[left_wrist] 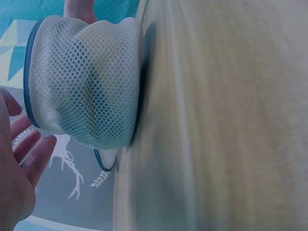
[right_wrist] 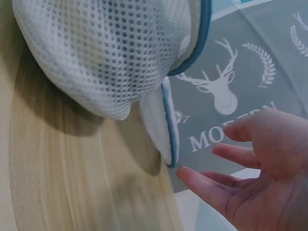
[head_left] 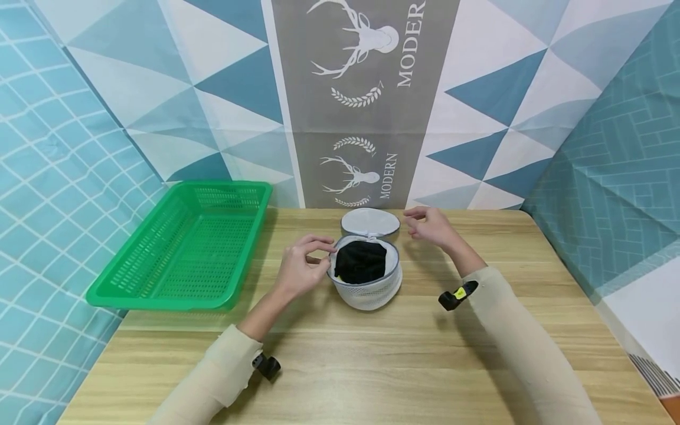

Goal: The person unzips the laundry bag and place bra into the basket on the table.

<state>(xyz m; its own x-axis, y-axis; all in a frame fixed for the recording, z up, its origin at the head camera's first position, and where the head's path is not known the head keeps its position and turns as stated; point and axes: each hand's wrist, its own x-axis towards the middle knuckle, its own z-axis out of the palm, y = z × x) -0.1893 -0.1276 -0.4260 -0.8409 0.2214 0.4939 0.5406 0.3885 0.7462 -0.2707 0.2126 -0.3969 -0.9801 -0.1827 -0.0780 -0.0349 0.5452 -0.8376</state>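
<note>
A white mesh laundry bag [head_left: 366, 293] with blue-grey trim stands on the table, its round lid [head_left: 370, 221] flipped back on the far side. Black fabric [head_left: 361, 262] fills the opening, with a small yellow spot at its near left edge. My left hand [head_left: 304, 267] is at the bag's left rim with fingers loosely bent; whether the fingertips touch the rim I cannot tell. In the left wrist view, the mesh side [left_wrist: 86, 82] shows beside that hand's spread fingers. My right hand [right_wrist: 264, 168] hovers just right of the lid, fingers relaxed and holding nothing.
To the left, a green plastic basket [head_left: 159, 303] with slotted walls sits on the wooden table [head_left: 361, 366]. A patterned backdrop [head_left: 366, 112] with deer heads rises behind the table's far edge. Tiled-pattern sheets [head_left: 48, 177] flank the sides.
</note>
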